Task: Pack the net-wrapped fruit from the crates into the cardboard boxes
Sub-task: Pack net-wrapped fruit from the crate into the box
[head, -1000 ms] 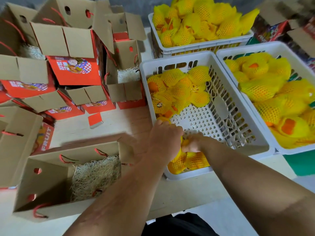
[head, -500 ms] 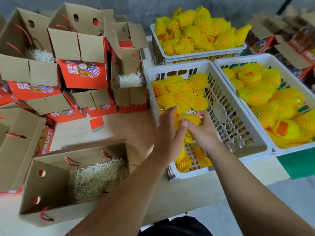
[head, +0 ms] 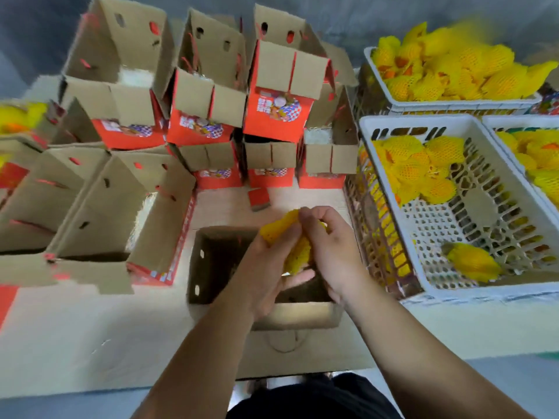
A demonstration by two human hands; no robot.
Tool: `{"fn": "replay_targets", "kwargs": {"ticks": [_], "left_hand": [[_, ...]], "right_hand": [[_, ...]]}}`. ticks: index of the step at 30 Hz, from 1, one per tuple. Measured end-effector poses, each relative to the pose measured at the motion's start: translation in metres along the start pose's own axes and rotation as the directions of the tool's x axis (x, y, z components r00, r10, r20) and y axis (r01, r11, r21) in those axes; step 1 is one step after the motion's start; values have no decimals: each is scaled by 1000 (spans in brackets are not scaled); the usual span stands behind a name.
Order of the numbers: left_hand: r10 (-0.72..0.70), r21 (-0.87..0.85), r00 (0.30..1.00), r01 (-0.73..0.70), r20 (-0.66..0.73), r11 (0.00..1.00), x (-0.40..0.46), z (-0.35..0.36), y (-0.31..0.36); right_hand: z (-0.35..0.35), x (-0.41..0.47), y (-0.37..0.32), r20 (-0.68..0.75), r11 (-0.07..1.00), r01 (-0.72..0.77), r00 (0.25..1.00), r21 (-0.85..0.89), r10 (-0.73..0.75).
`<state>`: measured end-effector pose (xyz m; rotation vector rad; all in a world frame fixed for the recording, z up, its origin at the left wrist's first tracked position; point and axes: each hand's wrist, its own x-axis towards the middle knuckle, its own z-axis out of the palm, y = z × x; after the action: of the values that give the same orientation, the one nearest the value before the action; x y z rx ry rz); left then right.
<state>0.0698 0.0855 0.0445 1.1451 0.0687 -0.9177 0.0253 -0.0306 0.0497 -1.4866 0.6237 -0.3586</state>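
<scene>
- Left hand (head: 266, 267) and right hand (head: 329, 252) both curl round yellow net-wrapped fruit (head: 290, 240), above the open cardboard box (head: 205, 267).
- White crate (head: 447, 207) at 3 o'clock; red boxes (head: 275, 113) at 12.
- Box interior dark, motion-blurred.

A pale wooden table (head: 75, 337) is seen under even, soft light. Behind it a grey wall (head: 341, 16) is shown, and a grey floor (head: 514, 376) lies below the near edge.

Head camera looks steeply down, close over the table (head: 90, 343) edge
</scene>
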Motion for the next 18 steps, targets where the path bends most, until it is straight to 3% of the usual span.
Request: {"fn": "replay_targets", "kwargs": {"ticks": [3, 5, 8, 9, 11, 13, 14, 16, 18], "left_hand": [[105, -106, 981, -124, -163, 987, -15, -40, 4], [161, -138, 952, -202, -261, 970, -19, -62, 5], [132, -249, 981, -164, -141, 954, -26, -93, 13], [130, -177, 984, -149, -119, 973, -29, -103, 17], [189, 249, 966, -143, -175, 958, -32, -120, 23], [388, 679, 899, -156, -203, 718, -30, -130, 21], [482, 803, 859, -161, -173, 574, -28, -131, 17], [588, 901, 806, -202, -70, 384, -23, -134, 4], [637, 931, 771, -247, 21, 268, -20, -137, -9]], "right_hand": [[40, -11, 8, -29, 993, -67, 997, 94, 70], [68, -22, 17, 106, 965, -215, 974, 150, 200], [99, -34, 29, 197, 953, -274, 949, 128, 246], [104, -35, 31, 203, 925, -327, 936, 192, 288], [110, -32, 35, 212, 865, -413, 907, 287, 363], [112, -20, 43, 112, 878, -422, 907, 227, 407], [113, -14, 46, 63, 896, -421, 907, 143, 416], [118, -1, 55, 39, 895, -426, 900, -136, 434], [126, 9, 66, 112, 834, -435, 862, -340, 495]]}}
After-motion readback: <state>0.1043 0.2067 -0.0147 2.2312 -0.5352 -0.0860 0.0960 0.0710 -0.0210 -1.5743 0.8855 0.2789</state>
